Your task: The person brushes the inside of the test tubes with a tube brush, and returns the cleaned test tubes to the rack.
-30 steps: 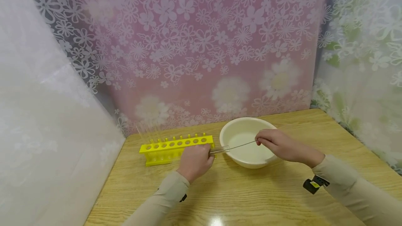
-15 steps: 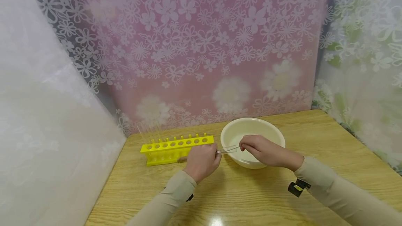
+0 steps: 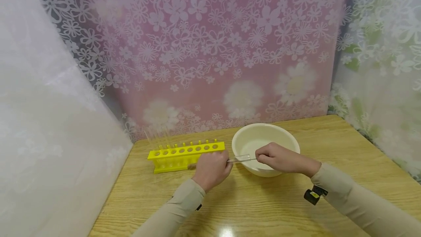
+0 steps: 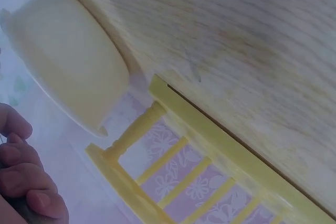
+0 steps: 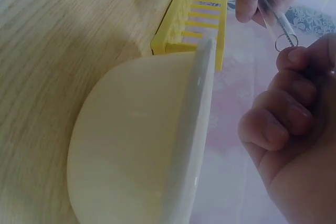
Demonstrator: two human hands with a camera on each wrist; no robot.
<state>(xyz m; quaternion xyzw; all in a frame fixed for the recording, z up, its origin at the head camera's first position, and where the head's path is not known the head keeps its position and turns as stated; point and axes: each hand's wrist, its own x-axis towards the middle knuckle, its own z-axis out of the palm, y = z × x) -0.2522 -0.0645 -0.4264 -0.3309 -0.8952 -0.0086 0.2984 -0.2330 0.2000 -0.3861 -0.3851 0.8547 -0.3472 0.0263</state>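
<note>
One clear glass tube [image 3: 244, 157], gripped in left hand [image 3: 211, 169], points toward right hand [image 3: 281, 159], which I note pinching a roughly coaxial grey metal wire [image 3: 253, 159].

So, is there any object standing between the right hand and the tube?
Nothing visible blocks the way; only the wire runs from the right hand into the tube, and the bowl sits lower than both.

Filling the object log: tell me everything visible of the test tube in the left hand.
The test tube is slim, clear, glass-looking, held sideways, its round open mouth toward the right hand. The left hand grips it, hiding its middle. A thin, metallic-looking wire runs in through the mouth. In the head view, the mouth end shows against the bowl. Exact tilt is unclear.
</note>
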